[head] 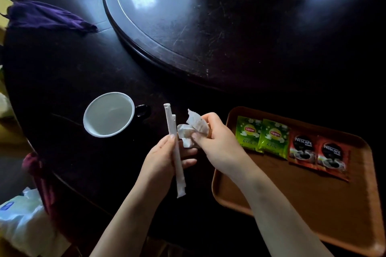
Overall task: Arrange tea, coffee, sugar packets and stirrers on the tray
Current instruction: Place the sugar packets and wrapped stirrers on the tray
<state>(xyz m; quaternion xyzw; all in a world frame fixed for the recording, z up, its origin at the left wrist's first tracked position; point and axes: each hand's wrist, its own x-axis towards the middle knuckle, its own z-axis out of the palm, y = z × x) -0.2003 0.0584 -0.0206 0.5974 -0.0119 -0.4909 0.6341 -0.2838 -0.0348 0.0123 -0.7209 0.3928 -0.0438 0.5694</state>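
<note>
Two paper-wrapped stirrers (175,152) stand nearly upright in the left hand (165,159), thumb and fingers pinched round their middle, long axis running away from the person and tilted slightly left at the top. Just right of it, the right hand (217,142) grips crumpled white packets (193,129), almost touching the stirrers. Right of both hands lies the tray (313,204), holding two Lipton tea sachets (261,136) and two Nescafe sachets (317,155) in a row. Beyond the left hand sits a cup (108,118)
</note>
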